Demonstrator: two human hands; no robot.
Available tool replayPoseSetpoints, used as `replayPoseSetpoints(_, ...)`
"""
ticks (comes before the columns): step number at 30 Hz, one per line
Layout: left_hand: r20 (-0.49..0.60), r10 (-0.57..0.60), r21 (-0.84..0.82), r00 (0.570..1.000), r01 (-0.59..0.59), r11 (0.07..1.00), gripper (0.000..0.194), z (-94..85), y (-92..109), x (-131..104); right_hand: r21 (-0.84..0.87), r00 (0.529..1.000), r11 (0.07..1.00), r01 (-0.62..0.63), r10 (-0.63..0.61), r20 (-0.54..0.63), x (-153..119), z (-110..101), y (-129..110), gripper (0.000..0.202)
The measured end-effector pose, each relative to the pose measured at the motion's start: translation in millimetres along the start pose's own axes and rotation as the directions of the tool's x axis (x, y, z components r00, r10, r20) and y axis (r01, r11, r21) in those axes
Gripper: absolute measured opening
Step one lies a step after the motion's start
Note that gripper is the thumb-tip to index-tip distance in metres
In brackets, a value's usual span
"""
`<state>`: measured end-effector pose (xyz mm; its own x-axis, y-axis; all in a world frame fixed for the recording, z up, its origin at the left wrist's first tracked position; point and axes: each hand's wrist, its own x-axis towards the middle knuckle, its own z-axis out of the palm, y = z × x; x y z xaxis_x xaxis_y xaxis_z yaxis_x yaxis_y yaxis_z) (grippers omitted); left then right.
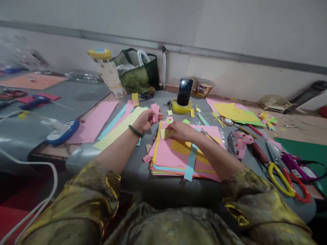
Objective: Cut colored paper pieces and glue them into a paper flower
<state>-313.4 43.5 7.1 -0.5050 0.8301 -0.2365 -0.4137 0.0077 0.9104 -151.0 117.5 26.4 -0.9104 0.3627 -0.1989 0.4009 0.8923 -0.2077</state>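
Raised over the grey table, my left hand [146, 119] pinches a pink paper strip [154, 112] that stands up from its fingers. A green bead bracelet circles that wrist. My right hand [182, 131] is over the stack of coloured paper [167, 154], its fingers bent down among small paper scraps. By its fingertips lie a pale yellow paper piece [165, 134] and a pink scrap [169, 119]; what the fingers pinch, if anything, is hidden. Under the right forearm a light blue paper strip [191, 163] crosses the stack, near slim scissors [211, 136].
A phone [185, 92] leans in a yellow tape roll [182, 107]. To the right are a pink glue gun [242, 143], large scissors [281, 180] and a paper flower [267, 119]. Leftward stand a tumbler [107, 73], a green bag [139, 75] and a blue-white device [62, 132].
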Motion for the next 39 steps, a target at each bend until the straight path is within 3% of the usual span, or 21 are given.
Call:
replayPoseSetpoints(5, -0.018, -0.013, -0.077, 1.0, 0.011, 0.997, 0.028, 5.4, 0, -3, 0.086, 0.999, 0.996, -0.036, 0.038, -0.013, 4, 7, 12, 0.025)
replayPoseSetpoints(8, -0.019, -0.027, -0.121, 0.999, 0.025, 0.992, 0.028, 8.5, 0, -5, 0.146, 0.997, 0.989, -0.017, 0.027, -0.068, 1, 9, 12, 0.012)
replayPoseSetpoints(11, -0.039, -0.044, -0.138, 0.998, 0.038, 0.99, 0.025, 8.6, -1, -4, 0.281, 0.99, 0.96, 0.009, 0.032, -0.141, 0, 12, 14, 0.016)
replayPoseSetpoints(16, -0.077, -0.08, -0.146, 0.994, 0.068, 0.987, 0.018, 10.3, -2, -6, 0.565, 0.987, 0.821, 0.078, 0.016, -0.161, 0, 12, 26, 0.04)
replayPoseSetpoints(20, -0.045, -0.103, -0.125, 0.994, 0.097, 0.987, 0.023, 13.8, 0, -11, 0.74, 0.992, 0.665, 0.104, -0.016, -0.125, 0, 16, 27, 0.04)
replayPoseSetpoints(23, -0.037, -0.099, -0.107, 0.994, 0.095, 0.99, 0.025, 14.1, 2, -13, 0.767, 0.994, 0.638, 0.074, 0.015, -0.109, -1, 22, 19, 0.029)
replayPoseSetpoints(25, -0.045, -0.089, -0.099, 0.995, 0.085, 0.992, 0.027, 13.3, 2, -13, 0.744, 0.998, 0.669, 0.009, 0.04, -0.048, -3, 25, 12, 0.016)
replayPoseSetpoints(27, -0.056, -0.081, -0.091, 0.995, 0.076, 0.993, 0.027, 12.7, 3, -13, 0.638, 0.998, 0.77, -0.006, 0.049, -0.049, -4, 26, 6, 0.01)
replayPoseSetpoints(29, -0.065, -0.077, -0.084, 0.995, 0.071, 0.994, 0.026, 12.6, 2, -12, 0.39, 0.989, 0.92, 0.048, 0.011, -0.148, -5, 24, 2, 0.019)
replayPoseSetpoints(31, -0.069, -0.074, -0.076, 0.995, 0.069, 0.995, 0.023, 13.0, 2, -13, 0.142, 0.969, 0.987, 0.08, -0.043, -0.241, -6, 21, -1, 0.02)
replayPoseSetpoints(34, -0.071, -0.066, -0.061, 0.995, 0.062, 0.996, 0.019, 13.7, 2, -14, -0.028, 0.955, 0.996, 0.09, -0.094, -0.28, -7, 22, -7, 0.017)
replayPoseSetpoints(37, -0.073, -0.053, -0.045, 0.996, 0.05, 0.998, 0.012, 13.2, 2, -14, -0.167, 0.932, 0.97, 0.177, -0.22, -0.287, -7, 29, -15, 0.018)
replayPoseSetpoints(39, -0.071, -0.048, -0.036, 0.996, 0.045, 0.998, 0.008, 12.3, 2, -14, -0.166, 0.904, 0.957, 0.239, -0.282, -0.321, -6, 35, -18, 0.018)
